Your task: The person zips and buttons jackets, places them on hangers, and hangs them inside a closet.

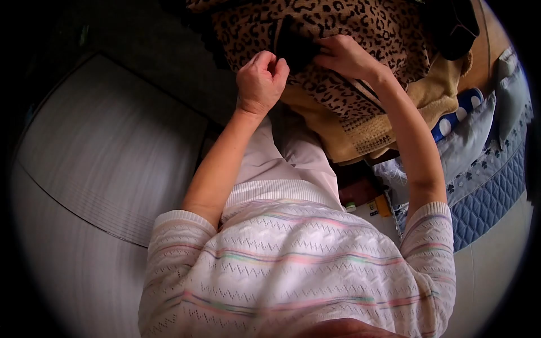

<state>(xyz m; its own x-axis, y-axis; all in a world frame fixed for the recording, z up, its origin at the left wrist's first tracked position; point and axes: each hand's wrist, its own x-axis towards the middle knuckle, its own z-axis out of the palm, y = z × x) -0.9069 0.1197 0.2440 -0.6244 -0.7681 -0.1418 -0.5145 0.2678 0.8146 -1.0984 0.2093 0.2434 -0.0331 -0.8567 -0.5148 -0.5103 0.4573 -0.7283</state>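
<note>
Over spotted cloth (366,28), hands (262,83) (349,57) grip black fabric (296,48).

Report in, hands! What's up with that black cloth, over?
Left fingers, right fingers: curled at black cloth, exact grip unclear. Black cloth against leopard-print cloth. Nothing visibly in the way.

A bunched piece of black fabric (296,46) shows near the left side of a rumpled brown leopard-print cloth (375,25), draped across a tan textile (338,135) whose near edge extends beyond it.
</note>
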